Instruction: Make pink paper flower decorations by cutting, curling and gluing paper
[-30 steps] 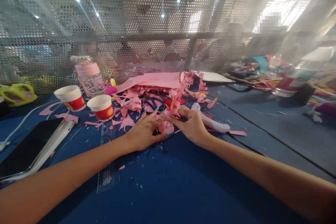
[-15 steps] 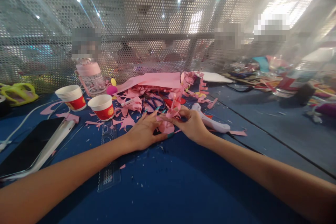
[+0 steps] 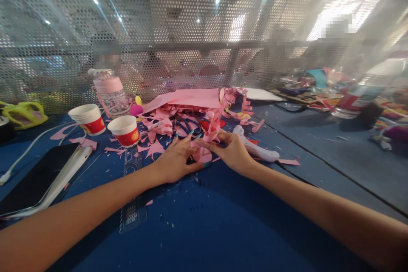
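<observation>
Left fingers: I read my left hand [image 3: 174, 159] as resting palm-down on the worktop [image 3: 223, 229], fingertips spread and pressing the left rim of the pink paper piece [image 3: 201, 154]; nothing is enclosed in it.
Right fingers: my right hand [image 3: 234, 151] pinches the curled pink strip [image 3: 211, 132] between thumb and forefinger, closed on the paper.
Piece location: the pink paper piece lies flat on the worktop, directly between both sets of fingertips and touching them, near the worktop's middle.
Step in hand: I judge this as fixing the curled strip onto the flat piece.
Next move, requirement: I judge it calls for steady downward pressure from the left fingertips while the right pinch seats the strip without crushing its curl.
Just behind: a heap of pink paper scraps [image 3: 178, 112], towards the far edge.
Right of the hands: a white glue gun [image 3: 255, 146], lying close to my right hand.
Left side: two paper cups [image 3: 124, 130]; a phone [image 3: 35, 178] near the left edge.
Far edge: a perforated metal screen [image 3: 191, 17].
</observation>
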{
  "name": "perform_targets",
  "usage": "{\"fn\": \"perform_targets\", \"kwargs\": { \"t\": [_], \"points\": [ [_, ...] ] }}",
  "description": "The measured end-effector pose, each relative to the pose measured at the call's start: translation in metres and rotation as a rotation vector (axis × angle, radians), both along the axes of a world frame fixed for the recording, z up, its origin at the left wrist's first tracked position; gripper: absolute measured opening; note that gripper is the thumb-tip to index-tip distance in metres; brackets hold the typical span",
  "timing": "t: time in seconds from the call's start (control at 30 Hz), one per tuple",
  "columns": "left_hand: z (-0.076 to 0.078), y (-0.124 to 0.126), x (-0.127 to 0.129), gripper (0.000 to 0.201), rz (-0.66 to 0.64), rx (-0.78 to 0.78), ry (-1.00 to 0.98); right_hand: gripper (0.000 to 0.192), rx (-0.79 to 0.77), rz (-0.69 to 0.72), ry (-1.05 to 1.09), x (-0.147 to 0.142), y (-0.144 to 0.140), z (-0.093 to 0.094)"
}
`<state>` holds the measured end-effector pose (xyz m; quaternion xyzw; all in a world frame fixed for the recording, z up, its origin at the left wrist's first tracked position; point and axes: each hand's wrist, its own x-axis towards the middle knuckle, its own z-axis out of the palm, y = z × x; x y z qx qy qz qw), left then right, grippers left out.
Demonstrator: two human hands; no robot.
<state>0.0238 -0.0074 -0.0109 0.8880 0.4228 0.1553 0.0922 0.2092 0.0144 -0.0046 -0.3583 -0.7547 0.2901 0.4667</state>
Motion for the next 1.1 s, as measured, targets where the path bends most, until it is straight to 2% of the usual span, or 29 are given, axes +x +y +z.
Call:
{"fn": "perform_targets", "kwargs": {
  "t": [0.47, 0.9, 1.1],
  "points": [
    [0.0019, -0.0002, 0.0005, 0.050, -0.005, -0.017, 0.016, 0.023, 0.007, 0.013, 0.018, 0.0005, -0.0001, 0.0030],
    [-0.0032, -0.0003, -0.0009, 0.051, 0.015, 0.008, -0.009, 0.029, -0.072, -0.019, 0.081, -0.0003, -0.0031, 0.0078],
    [-0.0013, -0.0012, 0.0004, 0.053, 0.025, -0.009, 0.003, 0.026, -0.070, 0.003, 0.074, 0.0014, 0.0005, 0.0031]
  ]
}}
